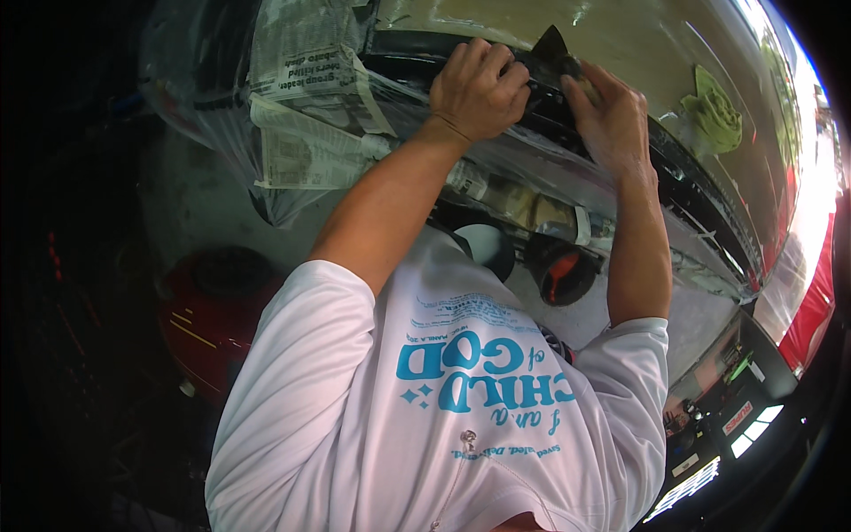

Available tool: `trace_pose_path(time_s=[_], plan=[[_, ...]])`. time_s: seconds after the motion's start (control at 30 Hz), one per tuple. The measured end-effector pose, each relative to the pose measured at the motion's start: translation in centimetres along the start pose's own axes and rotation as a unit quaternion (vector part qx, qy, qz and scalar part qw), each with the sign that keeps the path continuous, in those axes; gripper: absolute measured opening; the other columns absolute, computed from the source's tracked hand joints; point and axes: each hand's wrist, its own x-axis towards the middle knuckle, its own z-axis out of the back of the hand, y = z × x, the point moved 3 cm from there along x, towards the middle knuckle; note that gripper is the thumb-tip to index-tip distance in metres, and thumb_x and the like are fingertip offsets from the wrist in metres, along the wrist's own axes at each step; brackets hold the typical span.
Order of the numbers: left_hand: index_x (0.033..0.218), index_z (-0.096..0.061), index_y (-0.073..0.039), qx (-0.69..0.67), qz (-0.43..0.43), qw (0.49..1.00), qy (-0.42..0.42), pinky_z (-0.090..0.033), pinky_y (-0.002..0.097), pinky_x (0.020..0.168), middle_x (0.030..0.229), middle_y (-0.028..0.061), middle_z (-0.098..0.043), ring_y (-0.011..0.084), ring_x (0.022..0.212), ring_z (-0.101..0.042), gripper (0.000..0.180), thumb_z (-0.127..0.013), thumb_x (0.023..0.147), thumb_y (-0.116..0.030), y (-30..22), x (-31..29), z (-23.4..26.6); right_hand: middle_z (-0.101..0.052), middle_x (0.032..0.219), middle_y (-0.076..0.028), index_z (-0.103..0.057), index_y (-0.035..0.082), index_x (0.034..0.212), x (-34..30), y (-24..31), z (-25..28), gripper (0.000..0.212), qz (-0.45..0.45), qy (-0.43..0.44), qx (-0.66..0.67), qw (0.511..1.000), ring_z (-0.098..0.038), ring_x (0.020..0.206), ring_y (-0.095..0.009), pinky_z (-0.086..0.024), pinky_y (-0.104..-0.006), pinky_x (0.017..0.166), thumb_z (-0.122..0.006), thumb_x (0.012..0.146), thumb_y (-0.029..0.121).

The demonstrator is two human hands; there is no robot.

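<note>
Masking already in place: newspaper point(306, 155) over the left part of the vehicle, clear plastic sheet point(213, 111) draped beside and below it. Work at the black trim strip point(417, 44) apparently under way, with both hands at it. No clear boundary visible between finished and unfinished stretches; cannot tell how much is left. Pale streaks or reflections on the glossy tan body panel point(651, 40), so probably short of a finished state; judgement only.

Right hand point(616, 120): thumb and fingers pinching the putty knife point(551, 44), handle mostly hidden. Dark blade between the hands, pointing up toward the panel, at the strip's upper edge; actual contact not readable.

Left hand point(479, 89): fingers curled toward the palm, knuckles up, at the strip. Cannot tell gripping from mere pressing.

Counts:
- Hands: two.
- Putty knife: one.
- Black trim strip: one in view.
- Green cloth point(714, 115): one, crumpled on the panel, right of the right hand.
- Black bucket point(581, 288): one, reddish-orange inside, below the strip, between the forearms.
- Newspaper: at least two sheets; overlaps preventing an exact count.
- Plastic sheet: at least one, number uncertain.
</note>
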Motion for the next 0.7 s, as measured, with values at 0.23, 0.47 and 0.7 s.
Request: trace_pose_path(time_s=[0.23,0.47,0.7], plan=[[0.087,-0.075,-0.008,0.000,0.012,1.000,0.006,-0.051,0.0386,0.076,0.090,0.0056,-0.062,0.0258,0.087,-0.060,0.012,-0.075,0.076,-0.011,0.0,0.4,0.3,-0.076,0.118,-0.023,-0.074,0.001,0.125,1.1,0.8,-1.3,0.040,0.033,0.000,0.012,0.999,-0.073,0.110,-0.041,-0.057,-0.0441,0.096,-0.073,0.096,0.029],[0.087,-0.075,-0.008,-0.022,0.013,1.000,-0.005,-0.052,0.0388,0.076,0.091,0.0054,-0.062,0.0255,0.087,-0.060,0.014,-0.077,0.074,-0.010,-0.1,0.3,0.6,-0.077,0.102,-0.022,-0.074,0.003,0.128,0.5,-0.8,-1.1,0.040,-0.068,-0.032,0.127,0.989,-0.074,0.087,-0.024,-0.056,-0.0367,0.087,-0.073,0.099,0.031],[0.086,-0.074,-0.009,-0.013,0.012,1.000,0.001,-0.051,0.0385,0.076,0.092,0.0050,-0.061,0.0253,0.088,-0.060,0.013,-0.077,0.073,-0.011,-0.2,0.3,0.7,-0.077,0.106,-0.025,-0.074,-0.003,0.124,0.2,-0.2,-0.2,0.042,-0.001,-0.013,0.043,0.999,-0.076,0.096,-0.036,-0.057,-0.0412,0.089,-0.075,0.097,0.030]])
